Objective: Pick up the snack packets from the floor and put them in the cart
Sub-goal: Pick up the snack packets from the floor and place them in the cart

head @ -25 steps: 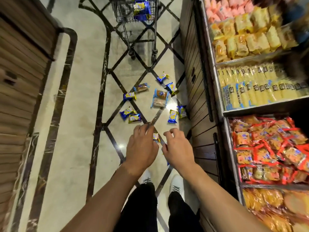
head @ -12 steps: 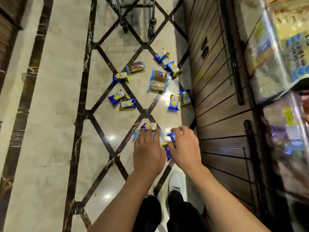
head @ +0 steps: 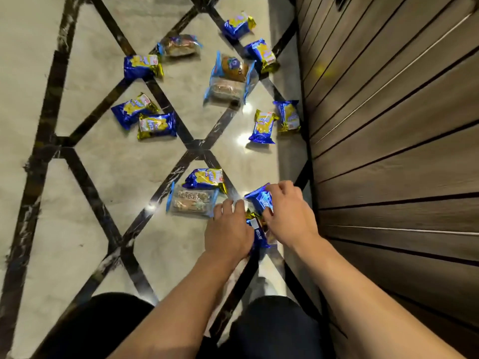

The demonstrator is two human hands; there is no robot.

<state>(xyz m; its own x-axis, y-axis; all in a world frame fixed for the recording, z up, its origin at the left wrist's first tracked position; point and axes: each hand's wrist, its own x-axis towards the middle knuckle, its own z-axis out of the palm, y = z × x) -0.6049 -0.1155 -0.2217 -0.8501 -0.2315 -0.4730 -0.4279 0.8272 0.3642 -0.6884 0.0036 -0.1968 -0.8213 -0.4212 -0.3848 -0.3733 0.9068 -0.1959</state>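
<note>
Pale floor crossed by dark diamond strips.

Far left: blue-and-yellow packet lying flat across a strip. Below it, a pair of packets and, overlapping at one corner. Up beyond, clear bread pack, blurred, just beside the first packet.

Centre: tall clear pack with two buns inside, lying on a strip crossing. Nearer, clear wafer pack flat on the floor, with a blue packet resting on its far edge.

Left hand low over the floor, back up, fingers reaching forward to the wafer pack's right edge. Touching or just short of it: cannot tell. Curled round anything underneath: cannot tell. Dark blue packet wedged between the two hands, partly hidden by both; held by either: cannot tell.

Right hand pinching a shiny blue packet, fingers bent over its far edge, thumb on the near edge. Lifted or still on the floor: cannot tell.

Farther back on the right: two packets at the top, and, the second just beside the bun pack. Lower, two upright-lying packets and, touching, the right one close against the wooden panel.

Bottom: dark trousers, a pale shoe between the forearms.
</note>
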